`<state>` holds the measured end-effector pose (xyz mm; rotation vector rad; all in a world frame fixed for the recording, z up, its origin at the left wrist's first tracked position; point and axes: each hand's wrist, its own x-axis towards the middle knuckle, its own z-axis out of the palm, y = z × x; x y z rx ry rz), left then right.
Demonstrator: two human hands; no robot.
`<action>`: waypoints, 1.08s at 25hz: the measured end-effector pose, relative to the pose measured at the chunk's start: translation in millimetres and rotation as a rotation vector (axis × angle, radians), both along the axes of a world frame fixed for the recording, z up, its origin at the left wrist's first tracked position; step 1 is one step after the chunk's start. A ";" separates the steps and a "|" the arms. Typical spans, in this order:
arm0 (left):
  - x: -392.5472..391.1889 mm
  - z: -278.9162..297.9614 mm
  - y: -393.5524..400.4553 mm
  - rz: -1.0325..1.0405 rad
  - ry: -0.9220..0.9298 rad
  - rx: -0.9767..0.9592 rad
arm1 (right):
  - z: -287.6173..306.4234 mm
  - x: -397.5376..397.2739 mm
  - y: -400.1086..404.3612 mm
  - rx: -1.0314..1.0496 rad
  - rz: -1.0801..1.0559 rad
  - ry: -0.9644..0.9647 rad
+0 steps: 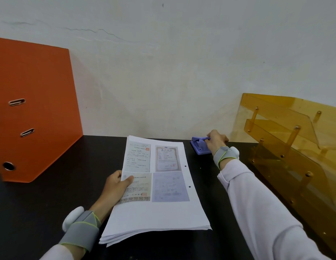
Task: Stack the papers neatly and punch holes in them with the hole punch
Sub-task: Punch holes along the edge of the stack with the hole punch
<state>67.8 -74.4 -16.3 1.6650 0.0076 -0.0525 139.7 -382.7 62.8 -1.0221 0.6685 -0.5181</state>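
My left hand [117, 186] pinches the left edge of the paper stack [156, 186], thumb on top, to keep the sheets squared on the dark surface [50, 203]; two holes already show along its right edge. My right hand [217, 142] reaches far right, fingers closed on the purple hole punch [200, 147] near the wall, hiding most of it, so whether it rests or is lifted is unclear.

A thick stack of white papers [156, 186] lies flat, top sheet printed with four documents, two holes along its right edge. The purple hole punch [200, 146] sits just beyond its far right corner.
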 end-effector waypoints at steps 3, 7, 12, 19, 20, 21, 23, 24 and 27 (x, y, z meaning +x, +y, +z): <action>-0.4 -0.2 0.0 -0.004 0.007 -0.023 | -9.2 6.8 -2.9 -0.029 0.003 -0.030; 0.5 -2.1 0.6 0.001 0.003 -0.041 | -12.5 22.2 -3.4 0.056 -0.044 -0.133; 3.2 -6.0 1.7 0.005 -0.002 -0.041 | -25.9 32.9 -15.5 0.101 -0.046 -0.172; 6.4 -8.8 1.6 0.001 -0.012 -0.026 | -33.9 39.5 -21.1 0.117 -0.027 -0.156; 6.6 -8.7 1.7 0.001 -0.014 -0.027 | -32.0 39.5 -21.1 0.116 -0.028 -0.151; 6.9 -8.6 1.8 0.003 -0.018 -0.023 | -29.6 38.6 -21.0 0.121 -0.030 -0.148; 7.1 -8.4 1.9 0.010 -0.022 -0.010 | -23.5 33.9 -19.0 0.127 -0.018 -0.144; 7.3 -8.3 1.8 0.012 -0.020 -0.008 | -20.5 30.7 -17.3 0.124 -0.001 -0.131; 8.0 -7.9 1.9 0.013 -0.016 -0.014 | -15.4 22.4 -14.5 0.099 0.040 -0.112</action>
